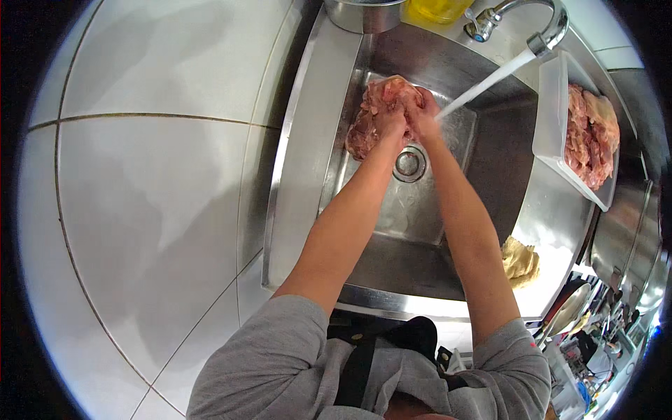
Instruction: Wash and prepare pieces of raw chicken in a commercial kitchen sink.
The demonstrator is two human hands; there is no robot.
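Observation:
Raw meat, pink with pale fatty bits, is heaped at the far left of a stainless steel sink. Both of my hands are on it, above the metal drain. My left hand grips the meat at its right side, fingers partly hidden in it. Beside it, my right hand holds the meat's right edge, its fingertips out of sight. From a curved chrome faucet, a stream of water runs down to my right hand.
A white plastic tub with more raw meat stands tilted in view on the right ledge. Below it lies a tan cloth. Behind the sink are a metal pot and a container of yellow liquid. White tiled wall borders the left.

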